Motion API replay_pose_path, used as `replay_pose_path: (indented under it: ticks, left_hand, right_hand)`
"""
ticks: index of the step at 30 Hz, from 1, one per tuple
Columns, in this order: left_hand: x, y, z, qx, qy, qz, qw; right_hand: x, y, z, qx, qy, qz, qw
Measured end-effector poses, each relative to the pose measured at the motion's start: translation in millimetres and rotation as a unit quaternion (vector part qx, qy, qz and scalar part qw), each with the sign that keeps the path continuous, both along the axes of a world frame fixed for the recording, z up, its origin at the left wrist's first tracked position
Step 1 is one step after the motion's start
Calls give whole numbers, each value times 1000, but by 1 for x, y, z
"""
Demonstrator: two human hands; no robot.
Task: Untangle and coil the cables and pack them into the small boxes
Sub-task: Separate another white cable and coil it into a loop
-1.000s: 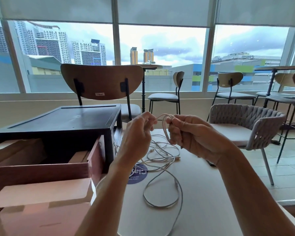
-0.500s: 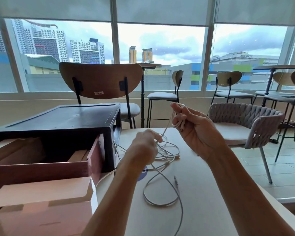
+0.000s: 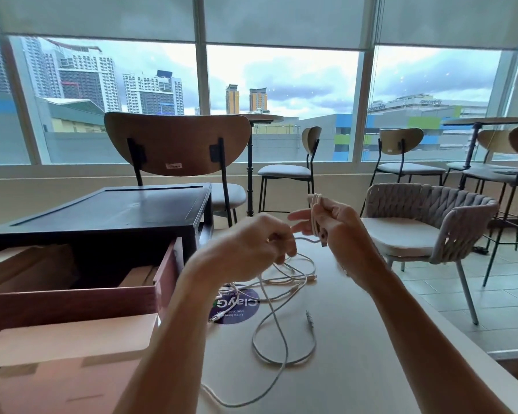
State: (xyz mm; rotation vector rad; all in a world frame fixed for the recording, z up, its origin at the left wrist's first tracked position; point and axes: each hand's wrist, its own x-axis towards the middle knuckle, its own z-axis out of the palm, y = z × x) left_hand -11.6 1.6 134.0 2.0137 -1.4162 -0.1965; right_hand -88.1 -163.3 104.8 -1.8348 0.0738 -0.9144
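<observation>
A pale coil [image 3: 315, 215] is clasped upright in the right hand [image 3: 346, 234]; its trailing strand [image 3: 307, 240] is pinched by the left hand [image 3: 248, 249] at nine o'clock. Loose cables [image 3: 295, 277] are seen tangled on the table [image 3: 371, 369] at six o'clock.

At centre, a cream-white cable coil [image 3: 316, 216]. Below it, pale grey cables [image 3: 284, 348] on a light beige table [image 3: 371, 369] with a round purple sticker [image 3: 245, 307] lettered in white. At left, a glossy black cabinet [image 3: 117, 210], a reddish-brown drawer [image 3: 72, 303] and pinkish-tan cardboard boxes [image 3: 66, 339]. At right, a grey chair [image 3: 431, 204] with a woven pattern.
</observation>
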Motion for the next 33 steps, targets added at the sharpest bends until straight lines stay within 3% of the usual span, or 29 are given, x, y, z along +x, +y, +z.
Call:
replay_pose_path:
  ticks: [9, 17, 25, 29, 33]
  left_hand:
    - [16, 0, -4, -159, -46, 37, 985]
    - [18, -2, -3, -289, -107, 114, 944]
    - [21, -3, -6, -390, -61, 158, 905]
    - [25, -8, -10, -397, -9, 156, 905]
    - [29, -15, -18, -389, 20, 161, 907]
  right_hand:
    - [-2, 3, 0, -36, 80, 62, 994]
    - [-7, 5, 5, -34, 126, 137, 982]
    - [-11, 15, 9, 36, 112, 252, 961]
    - [-11, 13, 10, 78, 95, 295, 948]
    - [-13, 13, 13, 129, 81, 384, 910]
